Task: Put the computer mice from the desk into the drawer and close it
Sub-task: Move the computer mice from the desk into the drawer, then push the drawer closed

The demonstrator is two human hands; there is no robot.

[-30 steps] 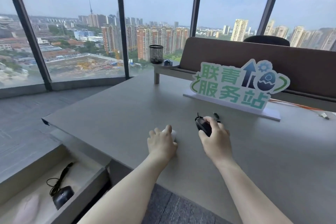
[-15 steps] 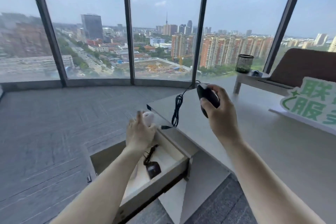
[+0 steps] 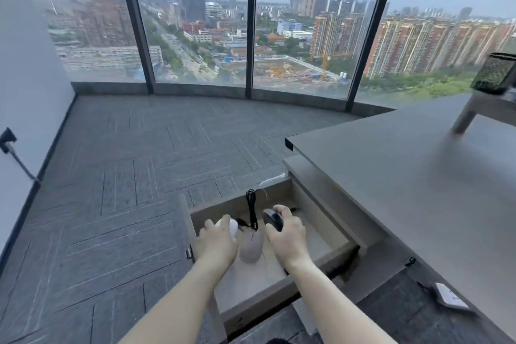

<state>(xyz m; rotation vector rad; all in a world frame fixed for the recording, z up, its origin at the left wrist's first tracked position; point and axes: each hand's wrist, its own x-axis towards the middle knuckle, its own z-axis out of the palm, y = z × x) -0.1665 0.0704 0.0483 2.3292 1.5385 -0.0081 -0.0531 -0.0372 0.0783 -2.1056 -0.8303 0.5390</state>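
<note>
— Why were both hands down inside the drawer [image 3: 321, 213] at once?

— Each carried a mouse. The left hand [image 3: 216, 243] was closed over a white mouse [image 3: 230, 226], the right hand [image 3: 287, 237] wrapped round a black mouse [image 3: 273, 219], both held low over the drawer floor, so each could be set down rather than dropped. I'd judge neither had been released.

— And the cord?

— A bundled black cable [image 3: 252, 211] hung between the hands, apparently from the black mouse. Whether its end touched the bottom, I couldn't tell.

— Anything in there already?

— A grey mouse [image 3: 252, 246] lay on the drawer floor between the wrists, so the hands were held to either side of it, where space was free.

— The worktop [image 3: 405, 176]?

— The part in view showed no mice, only a mesh pen cup [image 3: 494, 72] on a small riser at the far edge. The drawer stood pulled well out below it, not yet pushed shut.
</note>
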